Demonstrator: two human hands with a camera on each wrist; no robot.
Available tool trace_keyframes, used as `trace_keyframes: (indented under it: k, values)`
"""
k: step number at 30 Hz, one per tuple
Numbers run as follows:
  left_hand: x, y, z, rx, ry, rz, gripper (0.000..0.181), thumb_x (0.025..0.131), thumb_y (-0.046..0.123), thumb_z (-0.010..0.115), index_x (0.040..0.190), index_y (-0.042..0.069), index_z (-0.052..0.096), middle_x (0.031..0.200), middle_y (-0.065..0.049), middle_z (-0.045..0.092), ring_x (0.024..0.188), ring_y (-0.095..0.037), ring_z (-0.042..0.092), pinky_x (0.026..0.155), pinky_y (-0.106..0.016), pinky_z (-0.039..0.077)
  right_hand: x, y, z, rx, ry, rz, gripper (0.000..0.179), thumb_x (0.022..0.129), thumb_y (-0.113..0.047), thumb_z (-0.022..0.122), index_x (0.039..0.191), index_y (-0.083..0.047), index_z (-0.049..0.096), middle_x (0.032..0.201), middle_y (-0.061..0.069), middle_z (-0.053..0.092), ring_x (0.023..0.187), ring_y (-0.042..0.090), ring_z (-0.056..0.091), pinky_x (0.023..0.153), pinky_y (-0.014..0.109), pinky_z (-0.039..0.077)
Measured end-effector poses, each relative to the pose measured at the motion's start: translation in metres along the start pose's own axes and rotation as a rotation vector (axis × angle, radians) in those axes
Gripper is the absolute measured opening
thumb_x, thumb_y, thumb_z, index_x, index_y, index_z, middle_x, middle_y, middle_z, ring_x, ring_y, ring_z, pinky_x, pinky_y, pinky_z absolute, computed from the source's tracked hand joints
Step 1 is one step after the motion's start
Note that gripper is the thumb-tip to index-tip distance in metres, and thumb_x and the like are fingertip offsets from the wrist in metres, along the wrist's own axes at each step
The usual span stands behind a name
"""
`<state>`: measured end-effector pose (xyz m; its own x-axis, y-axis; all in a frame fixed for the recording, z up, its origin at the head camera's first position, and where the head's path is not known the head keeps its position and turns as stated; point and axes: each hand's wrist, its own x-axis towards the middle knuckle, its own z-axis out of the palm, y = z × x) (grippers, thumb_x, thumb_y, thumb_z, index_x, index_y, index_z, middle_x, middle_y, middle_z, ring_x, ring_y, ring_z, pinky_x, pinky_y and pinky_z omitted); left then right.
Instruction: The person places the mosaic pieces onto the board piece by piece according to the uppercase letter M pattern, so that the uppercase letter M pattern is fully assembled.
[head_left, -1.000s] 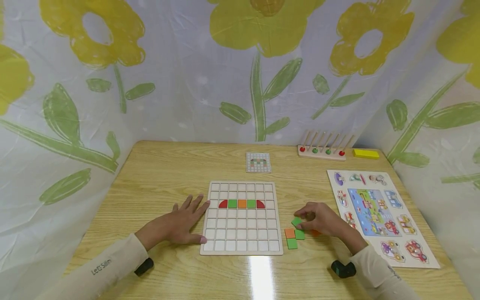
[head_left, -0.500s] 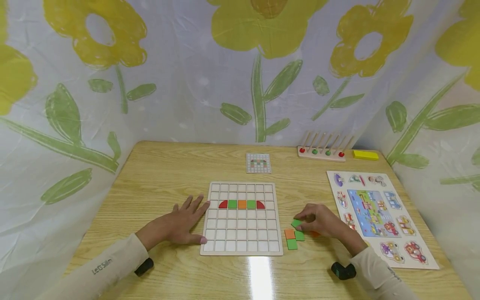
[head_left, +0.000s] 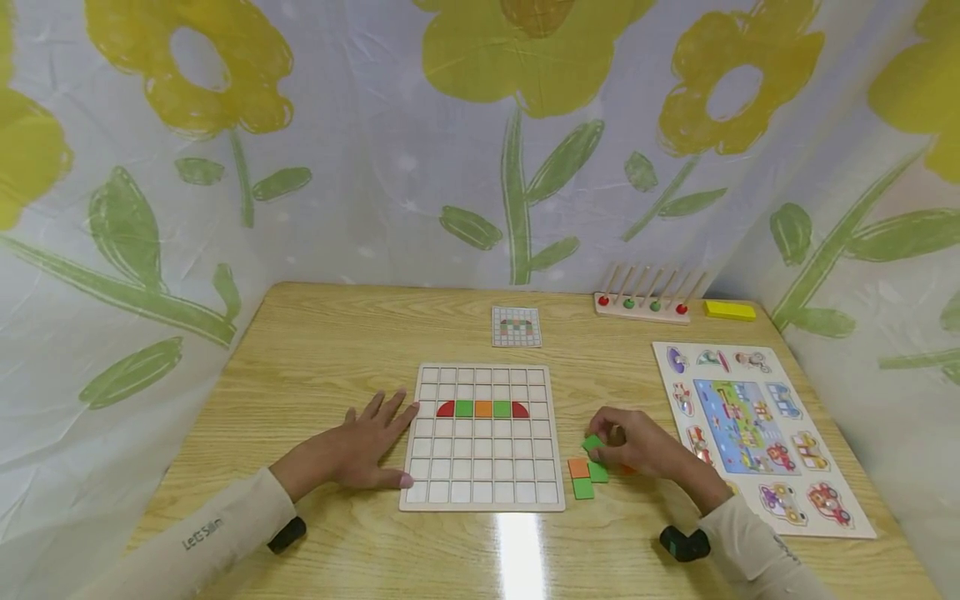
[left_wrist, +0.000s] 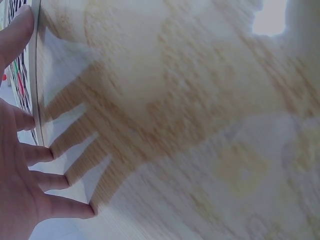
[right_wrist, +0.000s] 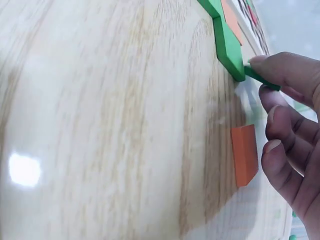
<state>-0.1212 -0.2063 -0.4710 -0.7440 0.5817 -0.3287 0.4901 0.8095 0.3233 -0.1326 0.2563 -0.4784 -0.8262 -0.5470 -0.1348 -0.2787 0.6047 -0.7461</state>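
Observation:
My left hand [head_left: 366,448] rests with spread fingers at the left edge of the white gridded board [head_left: 483,468]. In one row of that board lie a red rounded piece [head_left: 446,409], a green square, an orange square [head_left: 483,408], a green square and another red rounded piece [head_left: 520,409]. To the right of the board, my right hand [head_left: 643,446] pinches a green square tile [right_wrist: 261,78] between thumb and fingers. Close by lie an orange tile [head_left: 578,468] and two green tiles [head_left: 583,488]. Another orange tile [right_wrist: 244,155] lies under the right hand, mostly hidden in the head view.
A small pattern card [head_left: 516,327] lies behind the board. At the back right stand a pegged rack [head_left: 641,309] with red and green beads and a yellow block [head_left: 729,311]. A picture puzzle board [head_left: 817,467] lies on the right of the wooden table [head_left: 315,333].
The right hand stays by the loose tiles with the green tile in its fingers, shifting only slightly. The left hand has not moved.

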Motion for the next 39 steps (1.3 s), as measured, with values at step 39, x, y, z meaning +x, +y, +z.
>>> trace_keyframes:
  k: [39]
  values:
    - [0.001,-0.003,0.003,0.018,0.004,0.004,0.109,0.088,0.076,0.054,0.162,0.008,0.013,0.167,-0.025,0.006,0.15,-0.055,0.009,0.103,-0.081,0.024,0.015,-0.034,-0.003,-0.034,0.076,-0.104,0.028,0.095,-0.023,0.071,0.117,-0.006,0.07,0.096,0.001,0.068,0.06,0.004,0.049,0.054,0.022,0.043]
